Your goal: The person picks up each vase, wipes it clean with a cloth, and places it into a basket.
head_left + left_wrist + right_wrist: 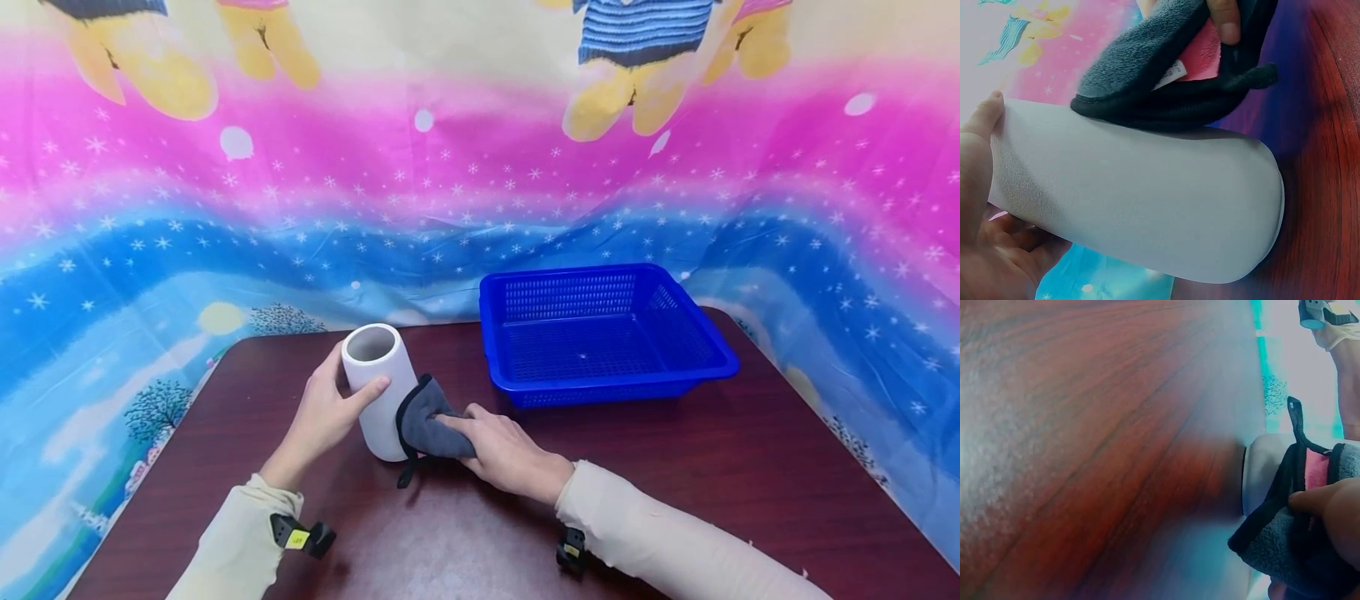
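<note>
The cloth (431, 421) hid part of the vase (381, 392) wall in the head view, and the right hand (504, 454) covered the cloth's near end. The vase's foot was masked by cloth and hand. In the left wrist view the left hand (988, 250) was cut off by the frame's edge, as was the cloth's top. The right wrist view showed only a sliver of vase; the table (1097, 444) was blurred.

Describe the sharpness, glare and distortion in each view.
Head view: sharp, evenly lit, wide-angle bending of the backdrop, soft sheen on the table. Left wrist view: the white vase fills the frame, slightly soft, cloth clear. Right wrist view: tabletop blurred with a pale glare, right hand close and soft.
</note>
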`<state>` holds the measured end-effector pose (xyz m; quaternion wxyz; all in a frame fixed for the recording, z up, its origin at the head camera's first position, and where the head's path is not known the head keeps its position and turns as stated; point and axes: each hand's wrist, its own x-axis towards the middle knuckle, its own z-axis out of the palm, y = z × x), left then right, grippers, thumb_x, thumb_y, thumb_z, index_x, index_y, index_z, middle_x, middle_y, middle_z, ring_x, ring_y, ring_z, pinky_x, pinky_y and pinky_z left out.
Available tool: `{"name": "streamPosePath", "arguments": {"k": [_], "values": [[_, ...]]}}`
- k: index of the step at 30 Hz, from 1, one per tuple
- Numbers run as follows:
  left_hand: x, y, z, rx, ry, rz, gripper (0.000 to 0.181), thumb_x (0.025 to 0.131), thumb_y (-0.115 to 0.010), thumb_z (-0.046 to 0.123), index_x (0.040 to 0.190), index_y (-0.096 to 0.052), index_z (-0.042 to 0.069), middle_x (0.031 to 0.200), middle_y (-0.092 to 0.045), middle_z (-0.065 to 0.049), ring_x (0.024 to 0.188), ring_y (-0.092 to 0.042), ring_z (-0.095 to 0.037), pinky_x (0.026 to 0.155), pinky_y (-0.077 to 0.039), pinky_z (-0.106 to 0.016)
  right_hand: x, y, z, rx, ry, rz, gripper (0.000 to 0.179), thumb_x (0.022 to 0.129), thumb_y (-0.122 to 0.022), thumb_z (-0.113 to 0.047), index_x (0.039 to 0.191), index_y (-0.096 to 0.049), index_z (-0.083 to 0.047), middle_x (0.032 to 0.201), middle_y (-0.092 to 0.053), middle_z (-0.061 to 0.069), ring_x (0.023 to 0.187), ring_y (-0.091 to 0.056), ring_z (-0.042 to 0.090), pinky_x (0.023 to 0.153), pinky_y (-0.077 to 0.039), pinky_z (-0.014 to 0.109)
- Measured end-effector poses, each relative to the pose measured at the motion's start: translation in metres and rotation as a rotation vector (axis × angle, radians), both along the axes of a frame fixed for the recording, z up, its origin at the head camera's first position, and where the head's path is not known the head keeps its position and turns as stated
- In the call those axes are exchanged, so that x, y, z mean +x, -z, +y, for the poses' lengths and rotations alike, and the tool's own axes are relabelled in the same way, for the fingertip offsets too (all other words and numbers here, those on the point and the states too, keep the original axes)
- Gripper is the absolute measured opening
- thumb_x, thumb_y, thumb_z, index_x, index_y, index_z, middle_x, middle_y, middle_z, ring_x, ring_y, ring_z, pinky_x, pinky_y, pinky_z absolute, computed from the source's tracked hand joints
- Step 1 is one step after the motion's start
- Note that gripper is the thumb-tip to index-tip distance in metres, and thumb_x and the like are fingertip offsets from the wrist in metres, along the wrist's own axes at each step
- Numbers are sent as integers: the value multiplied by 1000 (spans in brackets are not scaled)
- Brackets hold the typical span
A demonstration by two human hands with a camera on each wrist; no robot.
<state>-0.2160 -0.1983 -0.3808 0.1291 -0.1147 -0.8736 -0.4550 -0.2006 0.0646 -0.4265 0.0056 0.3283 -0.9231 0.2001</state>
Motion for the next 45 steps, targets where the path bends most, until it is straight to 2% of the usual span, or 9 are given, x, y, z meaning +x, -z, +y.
{"name": "streamPosePath", "arguments": {"k": [6,13,20,29,34,45], "values": [[0,1,0,-1,0,11,72,91,-75,35,151,-42,13,138,-58,-14,120,-60,-32,96,-53,-58,1,3,2,81,-8,-26,59,92,-74,-20,145,-54,-34,99,-59,0,79,-60,13,61,-50,27],[0,0,0,1,0,13,72,91,-75,35,151,-42,13,139,-58,-14,120,-60,-32,97,-53,-59,4,9,6,147,-24,-8,58,89,-77,-19,141,-58,-33,100,-61,1,77,-61,13,63,-52,29],[0,0,0,0,2,13,73,91,-75,35,151,-41,12,139,-58,-14,120,-60,-33,97,-53,-60,4,8,7,154,-34,23,56,88,-77,-20,140,-59,-32,99,-62,2,76,-63,17,62,-53,32],[0,1,0,9,8,27,71,91,-75,33,151,-42,12,138,-59,-15,119,-60,-33,96,-53,-60,8,5,9,182,-29,-31,46,91,-74,-23,136,-63,-30,104,-66,3,80,-63,16,67,-55,32],[0,1,-1,12,13,31,70,91,-75,33,150,-43,12,136,-59,-15,118,-62,-33,95,-54,-59,8,4,11,165,-49,-26,41,92,-73,-25,132,-66,-29,99,-66,1,82,-62,15,66,-54,32],[0,1,0,15,8,22,70,91,-75,32,150,-43,12,135,-60,-14,117,-63,-33,95,-54,-59,7,4,14,169,-64,-32,39,92,-73,-24,131,-67,-30,103,-69,0,88,-62,15,70,-55,33]]}}
